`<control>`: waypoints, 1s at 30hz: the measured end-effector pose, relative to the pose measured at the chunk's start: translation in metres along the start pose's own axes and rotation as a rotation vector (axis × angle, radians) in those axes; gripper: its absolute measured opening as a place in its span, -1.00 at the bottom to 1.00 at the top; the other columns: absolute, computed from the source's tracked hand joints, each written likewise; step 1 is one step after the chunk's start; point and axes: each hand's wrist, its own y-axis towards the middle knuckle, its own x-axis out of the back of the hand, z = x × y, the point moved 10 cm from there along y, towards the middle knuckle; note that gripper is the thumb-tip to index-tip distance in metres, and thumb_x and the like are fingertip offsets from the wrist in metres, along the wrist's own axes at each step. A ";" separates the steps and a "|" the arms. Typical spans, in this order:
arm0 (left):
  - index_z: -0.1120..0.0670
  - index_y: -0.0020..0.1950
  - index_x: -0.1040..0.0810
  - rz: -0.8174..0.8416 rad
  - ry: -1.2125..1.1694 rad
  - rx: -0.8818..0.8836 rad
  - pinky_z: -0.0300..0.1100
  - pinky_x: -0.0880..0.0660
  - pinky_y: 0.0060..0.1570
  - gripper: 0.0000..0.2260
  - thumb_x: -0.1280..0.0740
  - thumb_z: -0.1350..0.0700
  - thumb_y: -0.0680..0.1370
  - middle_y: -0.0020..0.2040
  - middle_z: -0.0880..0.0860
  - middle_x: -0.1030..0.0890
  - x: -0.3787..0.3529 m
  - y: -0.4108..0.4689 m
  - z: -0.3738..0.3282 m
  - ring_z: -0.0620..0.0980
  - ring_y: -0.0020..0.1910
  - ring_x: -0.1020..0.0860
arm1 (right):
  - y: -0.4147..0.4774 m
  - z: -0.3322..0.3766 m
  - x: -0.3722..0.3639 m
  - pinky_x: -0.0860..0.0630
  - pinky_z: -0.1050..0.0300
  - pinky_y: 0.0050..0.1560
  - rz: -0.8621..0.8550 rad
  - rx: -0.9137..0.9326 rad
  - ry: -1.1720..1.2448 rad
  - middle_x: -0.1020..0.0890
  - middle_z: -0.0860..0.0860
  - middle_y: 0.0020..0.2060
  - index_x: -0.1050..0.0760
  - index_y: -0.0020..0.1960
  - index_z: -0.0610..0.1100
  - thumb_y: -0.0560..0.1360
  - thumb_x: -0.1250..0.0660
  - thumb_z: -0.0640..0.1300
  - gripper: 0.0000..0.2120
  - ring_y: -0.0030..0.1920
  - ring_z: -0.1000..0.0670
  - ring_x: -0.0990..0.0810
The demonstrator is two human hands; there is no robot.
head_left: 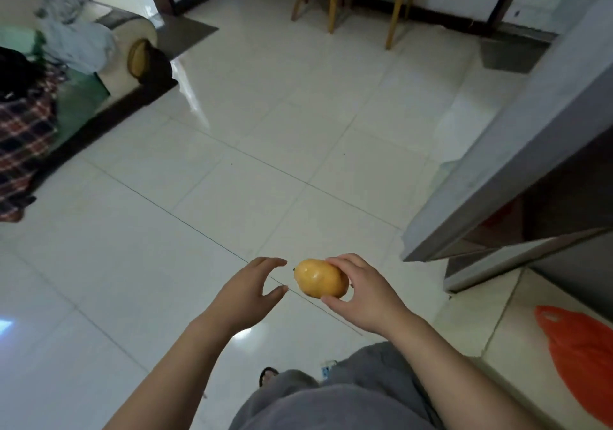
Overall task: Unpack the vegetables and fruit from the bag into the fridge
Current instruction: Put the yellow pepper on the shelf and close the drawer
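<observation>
Glossy pale floor tiles (205,217) fill most of the view, and above them, held in the air, is a smooth yellow-orange mango-shaped fruit (320,278). The right hand (364,294) clamps it, fingers curled over the top and thumb under its right end; a dark stem tip points left. Just left of the fruit, the left hand (247,292) is spread, thumb and fingers apart, not touching it. No writing can be read on the fruit or anywhere else. Right of the fruit, the grey metal fridge door (517,151) stands swung out, its lower corner near the right hand. Below and right of the fruit, a crumpled orange plastic bag (583,353) lies on the floor. Beyond the fruit the tiles run clear to wooden chair legs (365,1); far left stands a cluttered sofa (66,74).
</observation>
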 end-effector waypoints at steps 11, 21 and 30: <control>-0.06 0.37 -0.35 -0.035 0.094 -0.048 -0.25 -0.42 0.09 -0.59 -0.29 -0.02 0.53 0.32 -0.10 -0.42 0.126 0.115 0.078 -0.12 0.16 -0.48 | 0.177 0.071 -0.008 -0.45 0.19 0.16 -0.051 0.023 0.088 -0.40 0.16 0.21 -0.34 0.33 0.05 0.36 -0.43 0.07 -0.42 0.15 0.11 -0.45; 0.00 0.41 -0.29 -0.130 0.066 -0.233 -0.29 -0.35 0.05 -0.52 -0.32 0.03 0.52 0.36 -0.04 -0.37 0.220 0.361 0.021 -0.09 0.26 -0.43 | 0.377 0.061 0.155 -0.46 0.21 0.09 -0.374 0.017 0.163 -0.44 0.10 0.19 -0.40 0.29 -0.01 0.35 -0.46 0.01 -0.45 0.11 0.11 -0.46; 0.00 0.46 -0.20 0.076 0.064 -0.642 -0.31 -0.33 0.09 -0.42 -0.35 0.01 0.50 0.40 -0.02 -0.32 0.187 0.537 -0.146 -0.07 0.30 -0.39 | 0.393 -0.041 0.314 -0.47 0.22 0.09 -0.707 -0.202 0.159 -0.43 0.18 0.15 -0.41 0.27 0.04 0.34 -0.47 0.00 -0.47 0.09 0.18 -0.45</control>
